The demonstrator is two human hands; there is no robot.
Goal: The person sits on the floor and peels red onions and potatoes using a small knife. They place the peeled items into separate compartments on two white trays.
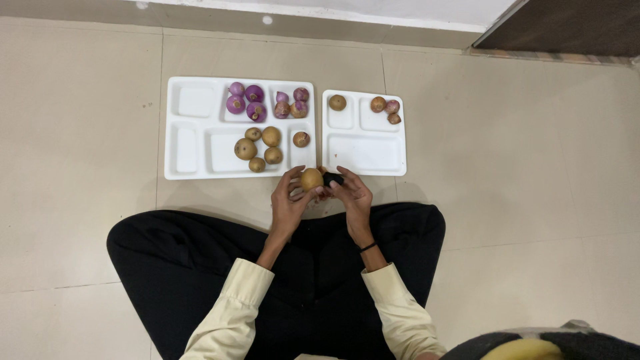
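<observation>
**Round brown potato held between both hands over the floor**

Left hand (288, 200) cups the round brown potato (311, 179) from the left side, fingers (291, 175) curled over its top and thumb under; closed on it. Right hand (352, 195) sits just right of the potato, fingers (349, 175) wrapped narrow around a small black tool (333, 178) that touches the potato's right side. Can't tell what kind of tool it is. Potato sits in the air just in front of the gap between the two trays, above the person's crossed legs in black trousers (200, 260).

Counts:
- Large white compartment tray (193, 127) on the beige tiled floor (80, 167): 4 purple round onions (244, 99) in a top compartment, 4 smaller pink-brown onions (291, 103) in the next one, 5 brown potatoes (260, 147) in the lower middle compartment, 1 reddish-brown onion (301, 139) alone to their right.
- Smaller white compartment tray (365, 155) just to the right: 1 brown potato (337, 102) top left, 3 small reddish-brown onions (386, 109) top right; its big lower compartment holds nothing.
- Thin black band (368, 247) on the right wrist, cream sleeves (233, 300) on both arms.
</observation>
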